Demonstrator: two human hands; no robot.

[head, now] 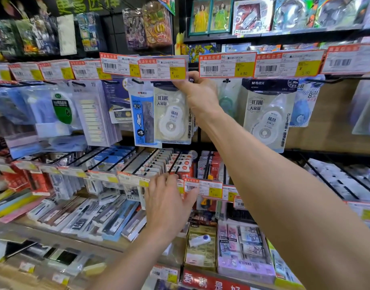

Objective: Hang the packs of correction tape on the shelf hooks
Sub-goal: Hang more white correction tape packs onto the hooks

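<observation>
A pack of white correction tape [171, 116] with a cream card hangs in the upper row, just under a price tag [162, 69]. My right hand [197, 93] grips the top right corner of this pack, right below the tag; the hook there is hidden behind the tag. A matching stack of correction tape packs [267, 114] hangs further right on its own hook. My left hand [167, 203] is lower down, fingers relaxed and spread, fingertips at the black hooks [173, 166] of the row below. It holds nothing.
Blue ruler pack [143, 114] hangs directly left of the held pack. Sticky tabs [96, 116] and a green-labelled pack [62, 109] hang further left. Price tags [227, 64] line the rail. Pens [108, 220] and erasers [246, 243] fill the lower shelves.
</observation>
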